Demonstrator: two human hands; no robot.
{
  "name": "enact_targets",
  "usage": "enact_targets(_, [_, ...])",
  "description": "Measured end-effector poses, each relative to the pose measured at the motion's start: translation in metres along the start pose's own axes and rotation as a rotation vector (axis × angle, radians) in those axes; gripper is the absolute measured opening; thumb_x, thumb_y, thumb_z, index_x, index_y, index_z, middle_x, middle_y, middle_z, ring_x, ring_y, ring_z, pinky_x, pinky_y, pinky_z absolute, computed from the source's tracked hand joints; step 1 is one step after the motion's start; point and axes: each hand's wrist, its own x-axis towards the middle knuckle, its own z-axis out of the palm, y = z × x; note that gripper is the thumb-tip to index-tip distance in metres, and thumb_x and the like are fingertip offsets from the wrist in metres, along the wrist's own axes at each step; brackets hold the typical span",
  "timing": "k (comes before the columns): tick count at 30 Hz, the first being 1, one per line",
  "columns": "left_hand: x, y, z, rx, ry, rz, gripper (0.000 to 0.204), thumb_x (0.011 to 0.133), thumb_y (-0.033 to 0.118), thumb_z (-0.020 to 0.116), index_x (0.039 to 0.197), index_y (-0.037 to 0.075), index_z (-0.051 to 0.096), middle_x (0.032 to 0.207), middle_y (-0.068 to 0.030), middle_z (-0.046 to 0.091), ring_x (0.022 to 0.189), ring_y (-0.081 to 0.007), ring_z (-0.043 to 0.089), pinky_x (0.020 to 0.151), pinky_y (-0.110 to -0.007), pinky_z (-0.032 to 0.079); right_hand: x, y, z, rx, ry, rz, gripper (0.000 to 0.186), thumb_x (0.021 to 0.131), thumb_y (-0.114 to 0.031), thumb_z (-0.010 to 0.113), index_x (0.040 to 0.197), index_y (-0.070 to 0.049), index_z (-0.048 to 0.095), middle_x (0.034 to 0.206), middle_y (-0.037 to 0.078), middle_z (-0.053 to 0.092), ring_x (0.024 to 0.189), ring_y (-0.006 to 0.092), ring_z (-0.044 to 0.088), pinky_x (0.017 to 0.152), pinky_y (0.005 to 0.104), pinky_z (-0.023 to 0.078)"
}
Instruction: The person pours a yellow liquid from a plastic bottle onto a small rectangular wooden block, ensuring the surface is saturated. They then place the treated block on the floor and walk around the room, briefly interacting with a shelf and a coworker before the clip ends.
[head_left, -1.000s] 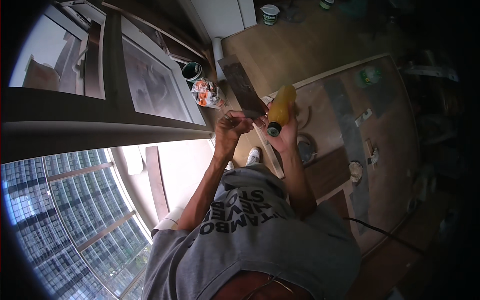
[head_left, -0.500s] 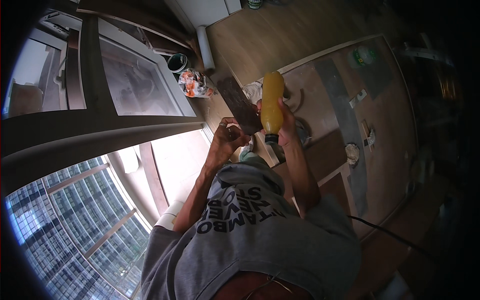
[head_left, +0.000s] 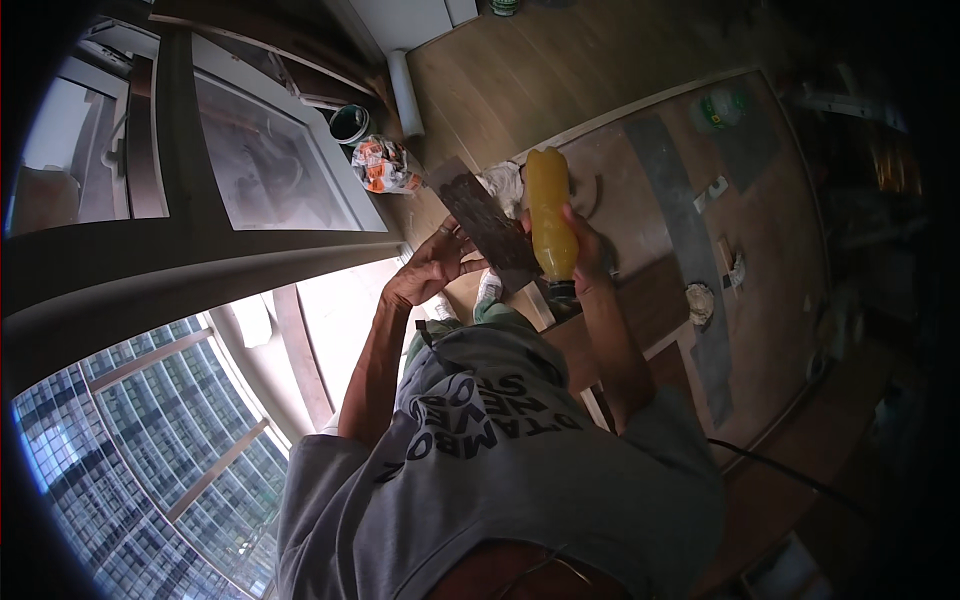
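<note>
- A bottle of yellow liquid was out in front of the person's body, its long axis running nearly straight away from the chest, base outward and black cap toward the person
- The right hand was wrapped around the bottle near its capped end, grasping it
- A dark brown strip slanted from far left to near right, its nearer end just beside the bottle
- The left hand was at the strip's left edge, fingers partly spread; whether it gripped the strip could not be told
- Some fingers of both hands were hidden behind the strip and bottle, and the cap was dim and hard to make out
- A crumpled pale cloth was partly covered by the strip; the far right was lost in shadow
- Counted: one bottle, one strip, two shoes below the hands, one bucket, one orange-and-white bag beside it, and one white roll
</note>
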Motion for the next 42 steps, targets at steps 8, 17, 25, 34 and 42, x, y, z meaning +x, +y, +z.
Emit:
enact_targets(8, [0.033, 0.003, -0.011, -0.109, -0.279, 0.126, 0.107, 0.061, 0.033, 0.082, 0.144, 0.011, 0.020, 0.146, -0.0143, 0.025, 0.132, -0.0295, 0.032, 0.108, -0.045, 0.027, 0.008, 0.006, 0.026, 0.075, -0.120, -0.063, 0.041, 0.096, -0.037, 0.041, 0.116, -0.001, 0.047, 0.096, 0.010, 0.054, 0.082, 0.0120, 0.057, 0.068, 0.0225, 0.048])
enact_targets(17, [0.016, 0.021, -0.010, -0.025, -0.213, 0.295, 0.078, 0.070, 0.029, 0.078, 0.137, 0.017, 0.039, 0.135, -0.0129, 0.042, 0.128, -0.0344, 0.037, 0.106, -0.049, 0.030, 0.009, 0.002, 0.039, -0.010, -0.117, 0.021, 0.045, 0.092, -0.043, 0.047, 0.114, -0.003, 0.050, 0.096, 0.006, 0.058, 0.083, 0.0110, 0.058, 0.069, 0.0235, 0.048])
enact_targets(25, [0.022, 0.075, -0.016, -0.034, 0.095, 0.489, 0.077, 0.073, 0.015, 0.076, 0.138, 0.010, 0.035, 0.126, -0.0125, 0.052, 0.109, -0.0206, 0.056, 0.087, -0.031, 0.050, -0.006, -0.052, 0.012, 0.028, -0.087, -0.251, 0.043, 0.090, -0.041, 0.051, 0.114, -0.005, 0.049, 0.111, 0.013, 0.056, 0.106, 0.0261, 0.055, 0.090, 0.0404, 0.046])
enact_targets(34, [0.045, 0.108, 0.058, -0.026, -0.116, 0.539, 0.069, 0.080, 0.010, 0.069, 0.138, 0.011, 0.033, 0.128, -0.0136, 0.050, 0.112, -0.0221, 0.054, 0.090, -0.036, 0.050, -0.052, -0.121, 0.144, -0.576, 0.050, -0.881, 0.041, 0.086, -0.019, 0.062, 0.120, -0.003, 0.046, 0.110, 0.016, 0.058, 0.105, 0.0228, 0.056, 0.090, 0.0367, 0.046])
enact_targets(42, [0.028, 0.122, 0.068, -0.007, -0.123, 0.584, 0.068, 0.079, 0.010, 0.069, 0.138, 0.010, 0.034, 0.129, -0.0145, 0.050, 0.112, -0.0219, 0.055, 0.090, -0.036, 0.052, -0.039, -0.125, 0.201, -0.952, 0.065, -0.911, 0.044, 0.085, -0.020, 0.063, 0.119, 0.001, 0.045, 0.110, 0.018, 0.057, 0.104, 0.0254, 0.056, 0.091, 0.0379, 0.045])
